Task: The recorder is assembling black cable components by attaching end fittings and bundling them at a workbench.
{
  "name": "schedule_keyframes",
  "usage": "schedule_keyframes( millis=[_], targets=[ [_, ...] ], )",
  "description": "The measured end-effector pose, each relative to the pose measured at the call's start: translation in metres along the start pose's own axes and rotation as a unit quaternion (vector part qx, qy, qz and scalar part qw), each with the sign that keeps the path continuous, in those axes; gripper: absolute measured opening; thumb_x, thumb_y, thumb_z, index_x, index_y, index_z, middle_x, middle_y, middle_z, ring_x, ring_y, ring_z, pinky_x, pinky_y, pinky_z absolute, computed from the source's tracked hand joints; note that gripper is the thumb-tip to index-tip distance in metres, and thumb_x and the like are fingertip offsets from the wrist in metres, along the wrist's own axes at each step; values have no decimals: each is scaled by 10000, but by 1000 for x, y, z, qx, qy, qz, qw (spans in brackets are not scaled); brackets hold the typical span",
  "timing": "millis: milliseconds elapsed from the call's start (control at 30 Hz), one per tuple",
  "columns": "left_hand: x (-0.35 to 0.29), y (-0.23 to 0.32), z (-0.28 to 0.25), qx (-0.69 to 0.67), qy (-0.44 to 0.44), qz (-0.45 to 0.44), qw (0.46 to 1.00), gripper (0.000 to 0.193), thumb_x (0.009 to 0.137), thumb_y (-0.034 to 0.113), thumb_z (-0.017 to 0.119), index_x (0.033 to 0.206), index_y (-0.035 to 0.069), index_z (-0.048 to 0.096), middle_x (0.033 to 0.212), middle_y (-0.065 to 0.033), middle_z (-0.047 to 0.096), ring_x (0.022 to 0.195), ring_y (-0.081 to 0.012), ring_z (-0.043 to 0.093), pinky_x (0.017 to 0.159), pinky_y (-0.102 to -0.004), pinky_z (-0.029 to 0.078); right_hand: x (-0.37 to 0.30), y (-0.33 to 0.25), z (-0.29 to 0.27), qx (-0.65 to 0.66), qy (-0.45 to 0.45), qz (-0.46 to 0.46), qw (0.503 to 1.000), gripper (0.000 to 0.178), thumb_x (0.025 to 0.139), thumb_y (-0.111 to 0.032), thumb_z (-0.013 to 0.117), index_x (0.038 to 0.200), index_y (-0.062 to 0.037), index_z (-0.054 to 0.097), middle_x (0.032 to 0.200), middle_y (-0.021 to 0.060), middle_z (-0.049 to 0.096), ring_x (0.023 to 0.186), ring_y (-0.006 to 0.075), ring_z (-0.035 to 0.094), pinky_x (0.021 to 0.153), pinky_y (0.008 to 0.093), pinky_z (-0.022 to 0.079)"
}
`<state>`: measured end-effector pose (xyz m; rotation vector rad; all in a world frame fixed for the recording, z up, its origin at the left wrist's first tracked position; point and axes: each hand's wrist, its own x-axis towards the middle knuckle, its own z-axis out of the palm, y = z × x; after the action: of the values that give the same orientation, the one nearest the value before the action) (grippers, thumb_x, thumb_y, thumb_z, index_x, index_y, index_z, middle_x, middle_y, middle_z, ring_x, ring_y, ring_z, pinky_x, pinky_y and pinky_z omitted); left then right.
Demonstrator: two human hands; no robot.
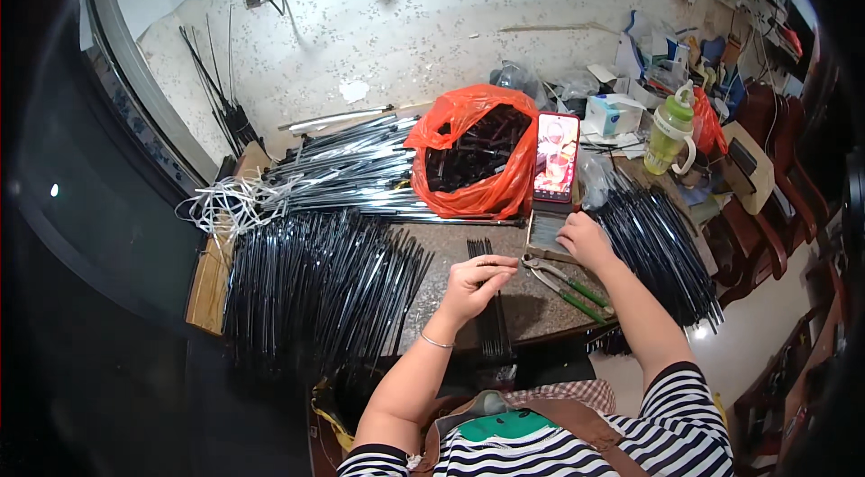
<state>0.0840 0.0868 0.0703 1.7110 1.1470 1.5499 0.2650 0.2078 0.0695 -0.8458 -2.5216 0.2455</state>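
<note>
Two bare hands at a cluttered table [432, 241], head view. Left hand [476, 286]: thumb and fingers nearly together, above a small row of black rods [492, 319] that runs over the near table edge; whether it pinches anything cannot be told. Right hand [587, 241]: fingers bent down at a shallow tray [543, 253] of thin pale strips; its grip is hidden. Likely faults: a bump from the left wrist could skew the overhanging rods or tip them off; pliers [581, 289] with green handles, lying between the hands, could snag a forearm; a hasty pick could lift several strips. Surroundings: a phone [556, 157] stands just behind the tray, limiting reach; a red bag [478, 201] of dark pieces and large rod piles, left [315, 288] and right [658, 243], crowd the space.
</note>
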Motion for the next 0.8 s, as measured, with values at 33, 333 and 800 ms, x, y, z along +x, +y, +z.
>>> schedule_keyframes(
  millis=[33, 333, 800],
  targets=[
    [-2, -2, -1, -6, 11, -27, 1000, 110, 652, -14, 515, 734, -14, 588, 786, -116, 569, 697, -160, 550, 621, -221, 432, -4, -2, 2, 2, -4, 0, 1000, 81, 591, -99, 574, 643, -41, 551, 665, 65, 458, 707, 212, 452, 630, 294, 393],
    [-9, -8, -3, -2, -19, 2, 1000, 96, 649, -12, 522, 722, -22, 584, 775, -114, 566, 672, -165, 544, 583, -220, 429, -3, -79, -9, 302, 71, -12, 951, 99, 646, -11, 517, 741, -8, 541, 714, 99, 490, 675, 229, 486, 602, 277, 402],
    [-23, -15, 1, 30, 0, 42, 999, 90, 640, 1, 547, 722, -2, 584, 749, -104, 561, 631, -163, 540, 560, -225, 429, -14, -97, 1, 179, 94, -88, 975, 192, 575, 1, 526, 766, -4, 543, 692, 88, 461, 657, 224, 460, 575, 294, 396]
  ],
)
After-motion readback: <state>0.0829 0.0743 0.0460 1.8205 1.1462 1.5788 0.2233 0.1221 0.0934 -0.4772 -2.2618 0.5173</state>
